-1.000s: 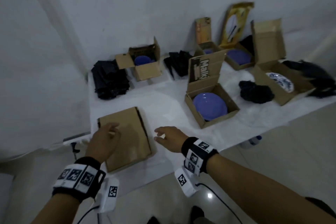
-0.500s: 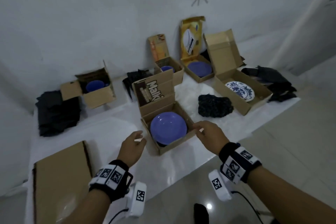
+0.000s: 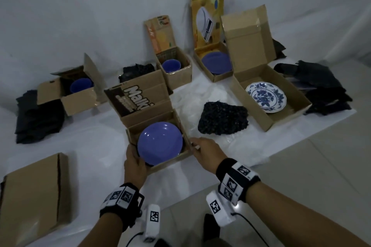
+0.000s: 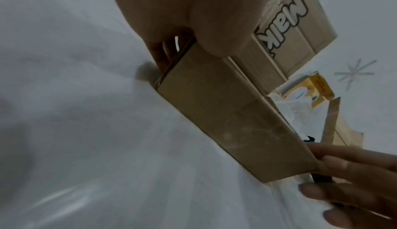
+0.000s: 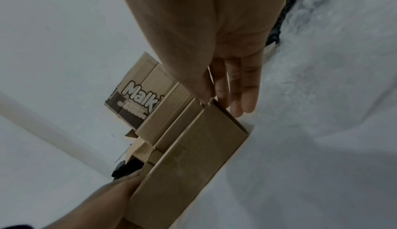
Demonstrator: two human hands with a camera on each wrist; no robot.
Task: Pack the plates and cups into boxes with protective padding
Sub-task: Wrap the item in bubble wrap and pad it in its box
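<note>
Item 1: open brown cardboard box printed "Malki" [image 3: 160, 140], lid flap upright, on the white plastic sheet [image 3: 96, 140] at centre. Holds one round purple plate [image 3: 160, 146] lying on dark padding.

Left hand [image 3: 135, 163]: at the box's 7 o'clock corner, thumb over the rim beside the plate, fingers [image 4: 160, 54] down the outer left wall, gripping the box.

Right hand [image 3: 204, 151]: at the box's 3 o'clock wall, fingers [image 5: 242, 95] straight along the wall, thumb tip on the rim. Resting against it, not curled round it.

Item 2: crumpled black bubble-wrap pad [image 3: 222, 119], 2 o'clock of the box, apart from it.

Item 3: open plain cardboard box [image 3: 279, 118], 3 o'clock of the pad, holding a blue-and-white floral plate [image 3: 266, 96].

Item 4: closed flat cardboard box [image 3: 34, 196], 8 o'clock.

Item 5: three open boxes along the wall at 10, 12 and 1 o'clock, each with purple ware inside.

Item 6: folded black padding stacks, 9 and 3 o'clock edges.
</note>
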